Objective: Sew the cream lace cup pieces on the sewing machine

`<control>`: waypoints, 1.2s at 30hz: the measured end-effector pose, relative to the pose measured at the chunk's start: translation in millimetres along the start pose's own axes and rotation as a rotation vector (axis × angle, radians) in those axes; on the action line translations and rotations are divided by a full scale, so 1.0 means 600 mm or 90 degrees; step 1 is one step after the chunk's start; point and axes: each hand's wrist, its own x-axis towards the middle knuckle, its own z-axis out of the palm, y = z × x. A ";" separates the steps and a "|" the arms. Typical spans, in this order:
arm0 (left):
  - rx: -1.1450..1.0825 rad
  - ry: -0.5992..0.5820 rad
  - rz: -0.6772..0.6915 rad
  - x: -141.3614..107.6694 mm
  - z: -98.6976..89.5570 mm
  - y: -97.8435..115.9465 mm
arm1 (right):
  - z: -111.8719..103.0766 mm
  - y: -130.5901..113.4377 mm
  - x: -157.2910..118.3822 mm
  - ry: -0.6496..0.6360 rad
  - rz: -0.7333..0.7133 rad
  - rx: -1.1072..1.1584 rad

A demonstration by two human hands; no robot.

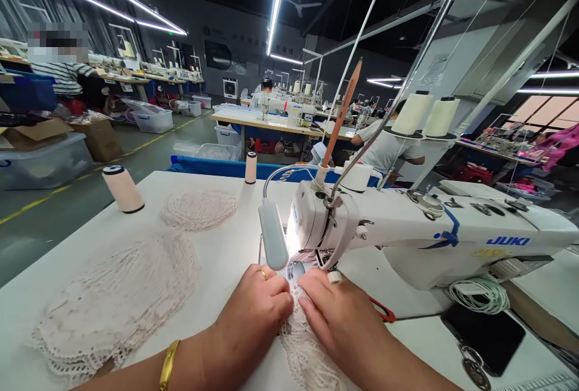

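Observation:
A strip of pale lace (302, 336) runs from the table's front edge up to the needle area of a white sewing machine (384, 216). On its left side my left hand (257, 297) is closed, fingers curled and pinching the lace's edge. My right hand (339, 306) lies on the lace from the other side, fingers stretched forward and pressing it flat close to the presser foot. A small lamp (273, 234) hangs just above my left fingers and lights the spot. The needle itself is hidden behind the lamp and machine head.
Left on the white table (217, 246) lie a large lace stack (122, 294) and a smaller lace pile (199, 209). Thread cones (123, 189) stand near the back edge. To the right are a black phone (484, 336), a coiled white cable (479, 294) and red-handled scissors (382, 310).

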 end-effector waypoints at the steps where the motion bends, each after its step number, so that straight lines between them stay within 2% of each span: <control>1: 0.002 0.008 0.000 0.000 0.000 0.001 | 0.007 0.000 -0.006 0.038 -0.051 -0.004; 3: 0.015 0.017 -0.005 0.001 0.000 0.002 | 0.022 0.001 -0.010 0.078 -0.099 0.017; 7: 0.050 -0.020 -0.027 -0.002 -0.007 0.006 | 0.038 0.013 -0.005 0.053 -0.090 0.045; 21: 0.095 -0.047 -0.029 0.004 -0.009 0.005 | 0.048 0.035 -0.002 0.064 -0.032 0.038; 25: 0.102 -0.032 -0.032 0.000 0.000 0.004 | 0.047 0.036 -0.002 0.046 -0.040 0.040; 29: 0.104 0.014 -0.032 -0.003 0.010 0.000 | 0.049 0.037 -0.001 0.034 -0.036 0.048; 36: 0.083 -0.035 -0.041 0.009 -0.007 0.000 | 0.045 0.043 0.001 0.054 -0.029 0.029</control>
